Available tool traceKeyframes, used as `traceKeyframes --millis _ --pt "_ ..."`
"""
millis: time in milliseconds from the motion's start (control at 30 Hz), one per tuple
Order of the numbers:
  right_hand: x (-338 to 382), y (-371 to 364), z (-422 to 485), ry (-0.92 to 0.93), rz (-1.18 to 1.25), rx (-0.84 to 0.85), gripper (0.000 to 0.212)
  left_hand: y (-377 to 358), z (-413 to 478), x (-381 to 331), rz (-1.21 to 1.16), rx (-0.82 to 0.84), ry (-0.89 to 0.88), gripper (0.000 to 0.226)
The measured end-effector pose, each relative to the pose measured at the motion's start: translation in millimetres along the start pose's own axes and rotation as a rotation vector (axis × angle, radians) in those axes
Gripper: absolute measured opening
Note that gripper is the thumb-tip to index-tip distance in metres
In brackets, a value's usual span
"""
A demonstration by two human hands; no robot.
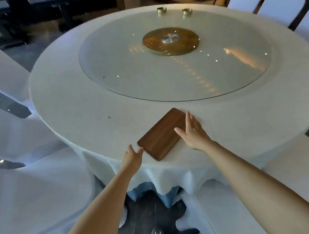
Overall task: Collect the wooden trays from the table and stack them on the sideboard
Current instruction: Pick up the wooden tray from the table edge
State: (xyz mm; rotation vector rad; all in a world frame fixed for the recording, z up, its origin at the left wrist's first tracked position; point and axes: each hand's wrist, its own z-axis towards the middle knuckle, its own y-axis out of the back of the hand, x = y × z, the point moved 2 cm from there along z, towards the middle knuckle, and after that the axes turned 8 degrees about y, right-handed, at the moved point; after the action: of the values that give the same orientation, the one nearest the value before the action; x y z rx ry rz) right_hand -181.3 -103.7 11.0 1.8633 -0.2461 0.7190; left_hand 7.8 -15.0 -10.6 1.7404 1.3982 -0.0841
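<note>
One dark wooden tray lies flat and at an angle near the front edge of a round table covered in white cloth. My left hand is open at the tray's near left corner, fingertips touching or almost touching it. My right hand is open with spread fingers along the tray's right long side, thumb over the wood. Neither hand holds the tray. No sideboard is in view.
A large glass turntable with a brass hub fills the table's middle. Two small metal cups stand at its far side. White-covered chairs stand at left, near right and far right.
</note>
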Motion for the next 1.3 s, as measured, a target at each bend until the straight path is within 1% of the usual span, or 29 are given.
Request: traceKeyframes --millis 167,233,367,533,633,733,800,900,1000,1067,1200,1300 --pt "-10 -3 42 -0.116 0.022 0.028 0.077 -11 47 -11 -0.109 0.105 0.121 0.055" --pt "-18 -4 57 -0.154 0.043 0.038 0.076 -18 63 -12 -0.146 0.147 0.172 0.048" --pt "-33 -4 88 -0.180 0.040 0.040 0.075 -25 81 -21 -0.177 0.150 0.238 0.040" --pt "-46 -7 119 -0.191 0.033 0.085 0.074 -28 92 -17 -0.306 0.064 0.320 0.038" --pt "-53 -7 132 -0.218 -0.046 0.096 0.070 -31 97 -15 -0.276 0.028 0.348 0.026" --pt "-58 -5 144 -0.223 -0.148 0.095 0.062 -33 100 -15 -0.257 0.024 0.378 0.026" --pt "-62 -3 150 -0.229 -0.166 0.106 0.060 -37 99 -15 -0.250 0.024 0.390 0.020" --pt "-67 -4 157 -0.273 -0.115 0.121 0.062 -40 99 -14 -0.238 -0.012 0.392 0.029" --pt "-68 -6 159 -0.326 -0.083 0.119 0.062 -40 98 -15 -0.238 -0.051 0.391 0.026" --pt "-66 -9 157 -0.344 -0.070 0.128 0.061 -37 97 -13 -0.231 -0.093 0.381 0.029" --pt "-53 -19 152 -0.287 -0.051 0.165 0.057 -23 89 1 -0.206 -0.197 0.347 0.028" --pt "-29 -27 153 -0.213 0.023 0.210 0.056 2 78 12 -0.214 -0.285 0.324 0.026"
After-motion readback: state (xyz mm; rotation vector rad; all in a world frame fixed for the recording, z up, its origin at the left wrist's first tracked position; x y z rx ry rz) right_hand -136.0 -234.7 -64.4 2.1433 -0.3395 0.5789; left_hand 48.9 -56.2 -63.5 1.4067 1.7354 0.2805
